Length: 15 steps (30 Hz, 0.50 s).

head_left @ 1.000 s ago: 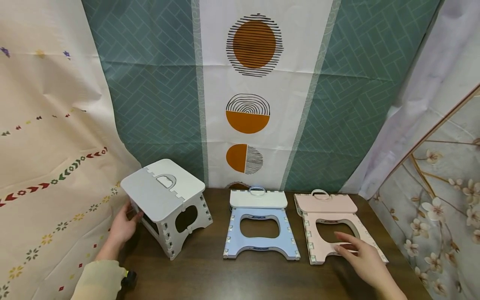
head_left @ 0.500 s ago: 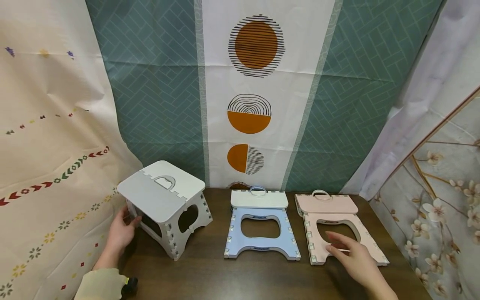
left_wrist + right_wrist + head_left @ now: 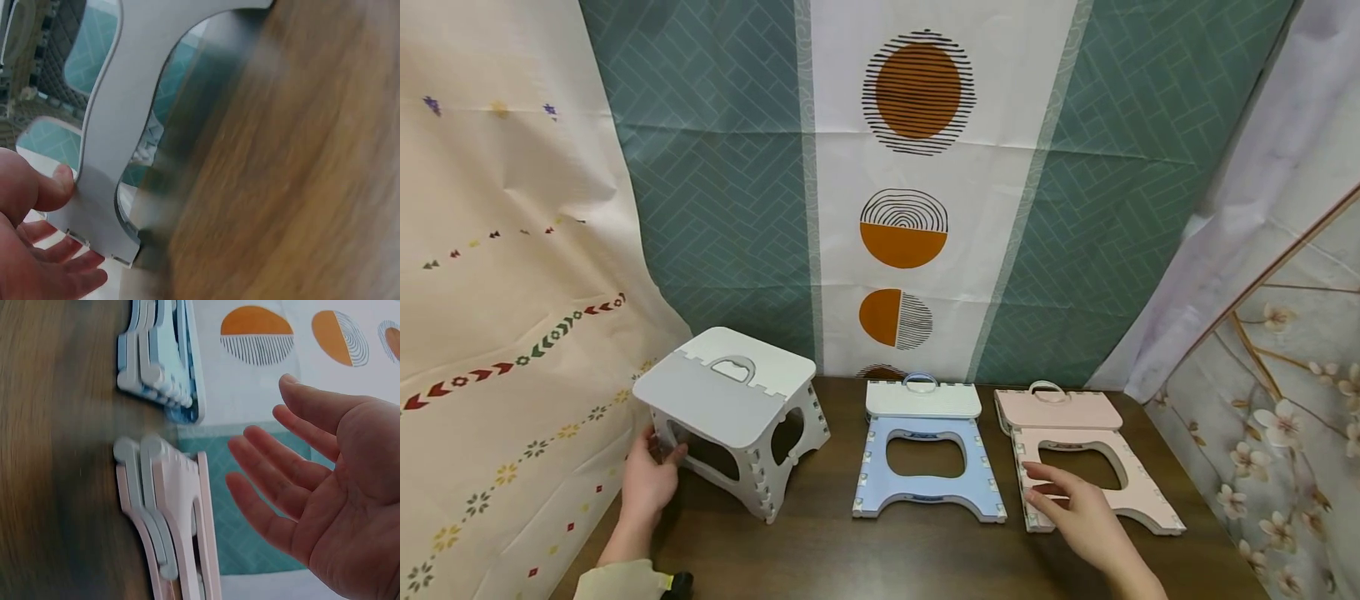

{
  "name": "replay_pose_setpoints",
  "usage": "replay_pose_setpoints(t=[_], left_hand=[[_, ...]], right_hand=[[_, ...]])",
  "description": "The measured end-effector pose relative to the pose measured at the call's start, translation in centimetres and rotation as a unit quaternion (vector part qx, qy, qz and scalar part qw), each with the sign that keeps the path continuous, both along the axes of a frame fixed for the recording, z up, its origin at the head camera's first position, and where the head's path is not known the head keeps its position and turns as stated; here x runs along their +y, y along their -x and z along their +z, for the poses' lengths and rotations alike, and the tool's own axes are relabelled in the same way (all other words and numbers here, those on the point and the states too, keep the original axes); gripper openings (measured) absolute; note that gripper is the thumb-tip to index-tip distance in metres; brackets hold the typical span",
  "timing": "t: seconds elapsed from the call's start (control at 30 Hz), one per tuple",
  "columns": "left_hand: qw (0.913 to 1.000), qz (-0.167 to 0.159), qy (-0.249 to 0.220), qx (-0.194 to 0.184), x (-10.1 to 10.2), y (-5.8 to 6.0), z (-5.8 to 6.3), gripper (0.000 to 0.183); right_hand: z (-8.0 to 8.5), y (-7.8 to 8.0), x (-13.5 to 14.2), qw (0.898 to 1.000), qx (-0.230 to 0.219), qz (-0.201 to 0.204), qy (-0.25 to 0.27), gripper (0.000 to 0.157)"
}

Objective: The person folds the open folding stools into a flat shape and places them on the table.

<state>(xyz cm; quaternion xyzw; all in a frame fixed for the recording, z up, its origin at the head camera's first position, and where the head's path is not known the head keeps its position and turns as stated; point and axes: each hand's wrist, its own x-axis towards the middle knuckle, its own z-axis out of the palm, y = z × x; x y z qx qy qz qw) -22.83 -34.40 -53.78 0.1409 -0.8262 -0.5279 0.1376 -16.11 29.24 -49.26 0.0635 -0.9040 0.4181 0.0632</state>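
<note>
On the left of the table stands an unfolded folding stool [image 3: 700,404] with a grey and white top and a carry handle. My left hand [image 3: 651,479] grips its near left leg. In the left wrist view the thumb [image 3: 59,187] lies on one face of the grey leg [image 3: 115,119], with fingers on the other side. My right hand [image 3: 1082,512], fingers relaxed and holding nothing, hovers over the lower left part of a pink folding stool [image 3: 1060,410], which lies folded flat. The right wrist view shows a gap between that hand and the pink stool [image 3: 178,506].
Between the other two, a blue folding stool [image 3: 876,492] with a white seat lies folded flat. All three are on a dark wooden table [image 3: 850,562]. A patterned cloth [image 3: 895,167] hangs behind, a cream cloth [image 3: 512,333] at left, a floral one [image 3: 1285,467] at right.
My left hand has turned the unfolded stool so that its near side faces me more. My right hand has drifted left over the pink stool. The folded stools stay put.
</note>
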Motion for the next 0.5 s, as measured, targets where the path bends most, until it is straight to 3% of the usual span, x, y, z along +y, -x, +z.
replay_pose_setpoints(t=[0.3,0.5], left_hand=[[0.9981,0.045,0.038,0.016,1.8,-1.7,-0.3,0.064],[0.9992,0.025,0.020,-0.026,1.7,-2.2,0.1,0.068]], right_hand=[[-0.4,0.7,-2.8,0.999,-0.020,0.029,0.035,0.041],[-1.1,1.2,-4.8,0.996,-0.020,0.062,0.059,0.041]])
